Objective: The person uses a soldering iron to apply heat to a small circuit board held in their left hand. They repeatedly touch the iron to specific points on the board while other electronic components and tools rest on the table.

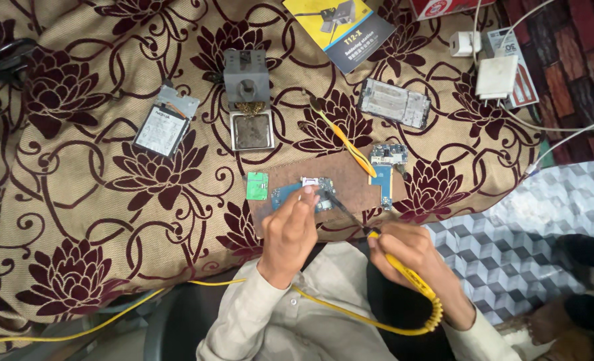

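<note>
1. Nearest to us, our right hand (407, 247) is closed around the yellow handle of a soldering iron (370, 235). Its coiled yellow cord (350, 314) loops back across our pale sleeves and trails off to the left.
2. The iron's long axis runs on a diagonal: handle low and right by our wrist, dark thin metal shaft rising up and left. The tip points at the small blue circuit board (297, 196).
3. Our left hand (290, 230) is curled, fingertips pinched down on that blue board, holding it flat. The board is a thin rectangle lying crosswise, with small metal parts on its face.
4. The board rests on a brown, flat mat (347, 177) with a dull, worn surface. Just left of it sits a small green square board (257, 186); at the mat's right edge lies another blue board (384, 170), set upright in the view.
5. Beneath everything spreads a tan cloth (110, 167) with raised maroon velvety flowers and scrolls, covering the tabletop.
6. Farther off, a yellow-handled tool (342, 137) lies slanted, and a grey boxy iron stand (247, 100) sits with a square sponge tray and brass wool.
7. Farthest lie a phone body with its battery (165, 120) at left and a bare metal phone frame (394, 102) at right.
</note>
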